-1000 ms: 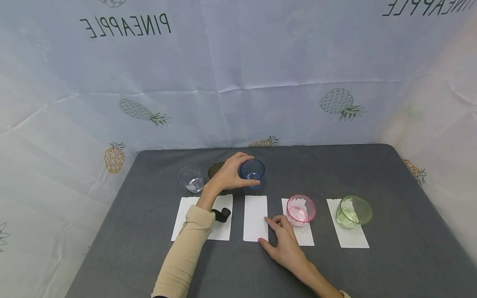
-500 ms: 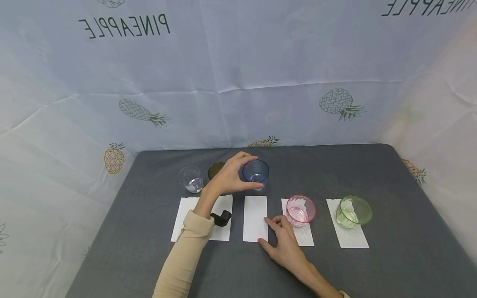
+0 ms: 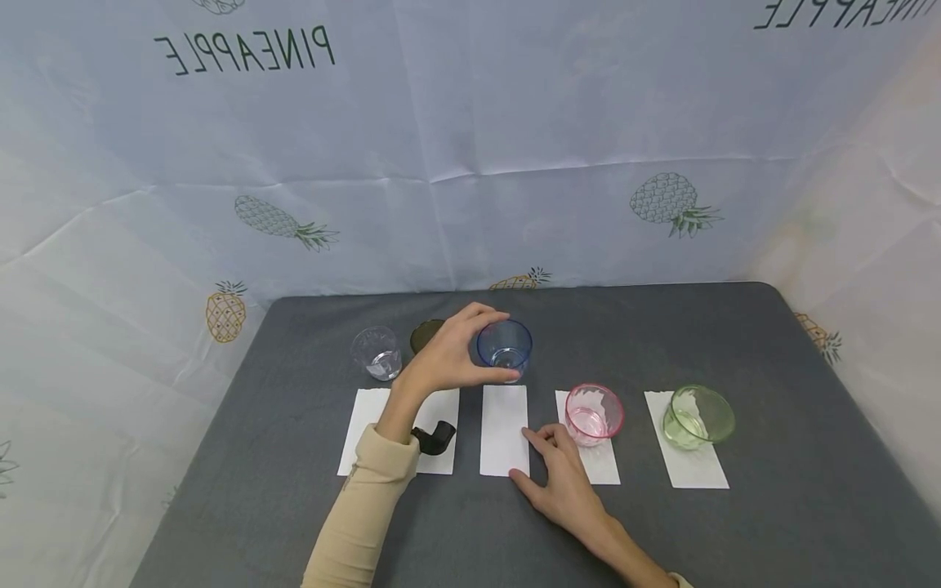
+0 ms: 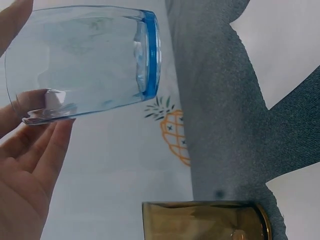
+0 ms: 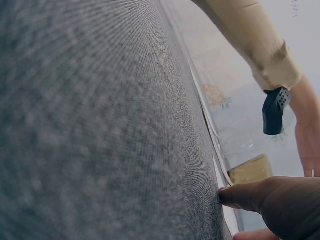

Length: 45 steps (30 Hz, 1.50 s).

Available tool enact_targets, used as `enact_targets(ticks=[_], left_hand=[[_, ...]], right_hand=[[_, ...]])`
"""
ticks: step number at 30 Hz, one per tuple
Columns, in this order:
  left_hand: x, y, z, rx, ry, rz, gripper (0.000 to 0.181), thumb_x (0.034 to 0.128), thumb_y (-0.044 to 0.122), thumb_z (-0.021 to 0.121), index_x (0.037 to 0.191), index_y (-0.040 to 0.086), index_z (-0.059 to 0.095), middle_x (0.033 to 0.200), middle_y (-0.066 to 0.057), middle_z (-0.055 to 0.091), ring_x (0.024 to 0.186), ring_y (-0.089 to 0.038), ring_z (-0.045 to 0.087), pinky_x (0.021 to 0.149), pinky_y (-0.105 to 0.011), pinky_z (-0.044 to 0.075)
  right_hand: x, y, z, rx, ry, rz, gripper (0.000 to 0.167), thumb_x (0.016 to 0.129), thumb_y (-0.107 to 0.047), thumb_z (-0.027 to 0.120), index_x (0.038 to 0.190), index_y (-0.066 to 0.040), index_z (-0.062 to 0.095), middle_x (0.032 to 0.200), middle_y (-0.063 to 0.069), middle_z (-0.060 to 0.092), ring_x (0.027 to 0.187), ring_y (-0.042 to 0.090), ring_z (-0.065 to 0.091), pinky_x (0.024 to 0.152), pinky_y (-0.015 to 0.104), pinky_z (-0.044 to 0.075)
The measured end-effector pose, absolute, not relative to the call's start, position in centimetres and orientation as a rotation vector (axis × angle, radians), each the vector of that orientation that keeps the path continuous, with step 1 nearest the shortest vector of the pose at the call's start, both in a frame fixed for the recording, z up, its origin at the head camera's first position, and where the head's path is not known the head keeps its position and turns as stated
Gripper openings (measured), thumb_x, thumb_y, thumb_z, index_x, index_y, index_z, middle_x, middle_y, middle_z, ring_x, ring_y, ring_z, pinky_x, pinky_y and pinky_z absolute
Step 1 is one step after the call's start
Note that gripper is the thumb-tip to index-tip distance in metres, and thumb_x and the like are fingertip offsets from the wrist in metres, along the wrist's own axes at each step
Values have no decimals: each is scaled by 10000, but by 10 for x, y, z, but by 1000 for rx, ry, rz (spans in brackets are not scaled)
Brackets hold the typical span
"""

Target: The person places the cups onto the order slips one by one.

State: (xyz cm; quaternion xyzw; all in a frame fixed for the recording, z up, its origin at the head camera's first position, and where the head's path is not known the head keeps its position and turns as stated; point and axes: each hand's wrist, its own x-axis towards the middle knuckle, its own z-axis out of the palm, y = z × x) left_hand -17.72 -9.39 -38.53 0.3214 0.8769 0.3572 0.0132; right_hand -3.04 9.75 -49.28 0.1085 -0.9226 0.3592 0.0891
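Observation:
A clear blue glass is held near its rim between the thumb and fingers of my left hand. In the left wrist view the blue glass hangs above the table, its thick blue base pointing down. Just in front of it, in the head view, a white paper strip lies flat. My right hand rests at the strip's right edge, thumb and forefinger spread and touching it. The right wrist view shows the right thumb pressed down at the paper.
A pink glass and a green glass stand on paper strips to the right. A colourless glass and a partly hidden brown glass stand at the back left. More white paper lies under the left forearm.
My left hand has carried the blue glass a little to the right, then slightly toward me. The right hand has stayed at the paper's edge.

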Motion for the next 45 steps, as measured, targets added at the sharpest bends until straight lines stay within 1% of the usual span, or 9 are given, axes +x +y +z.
enact_targets(ticks=[4,6,11,15,23,32,40,45], left_hand=[[-172,-96,-386,999,2736,1120,819,746,422,905,1430,104,586,1355,-94,590,1175,-270,628,968,-470,562],[-168,-97,-385,1001,2737,1130,820,740,417,910,1427,105,588,1351,-93,593,1168,-275,631,968,-468,561],[-159,-99,-384,1001,2738,1144,815,731,397,919,1416,98,596,1336,-61,594,1153,-229,629,971,-450,559],[-153,-100,-384,990,2728,1142,807,731,386,922,1414,104,599,1337,-34,588,1176,-201,617,988,-437,553],[-143,-101,-390,983,2706,1126,799,732,383,923,1416,128,598,1337,-32,594,1219,-193,605,1006,-442,547],[-135,-100,-397,999,2697,1112,780,720,357,934,1389,118,611,1329,-25,599,1189,-175,613,998,-410,561],[-132,-103,-398,1028,2643,1098,769,733,316,929,1390,90,601,1340,-93,601,1192,-227,627,995,-414,562],[-131,-104,-399,1043,2613,1063,757,743,314,919,1387,83,595,1352,-111,595,1209,-259,623,1002,-417,555]], right_hand=[[-30,97,-493,325,-2752,1065,568,715,-150,918,1222,15,722,1033,52,533,942,127,453,819,330,427],[-30,98,-492,325,-2754,1063,567,714,-146,918,1221,17,722,1030,52,532,942,130,455,819,331,428],[-30,97,-492,310,-2779,1056,575,715,-152,921,1225,21,720,1024,52,530,945,135,459,820,337,433],[-31,97,-491,298,-2802,1056,582,720,-165,921,1233,18,718,1026,51,528,944,134,453,816,333,432],[-31,98,-492,314,-2784,1060,576,721,-153,918,1231,22,717,1026,51,527,940,131,450,811,331,429],[-31,97,-492,285,-2823,1062,578,731,-163,913,1239,25,711,1038,59,531,959,144,461,815,339,441],[-31,98,-492,305,-2800,1062,571,726,-146,914,1233,22,713,1036,62,530,956,143,464,816,338,443],[-31,98,-491,298,-2811,1075,575,734,-155,913,1244,13,709,1050,60,534,963,139,464,821,336,448]])
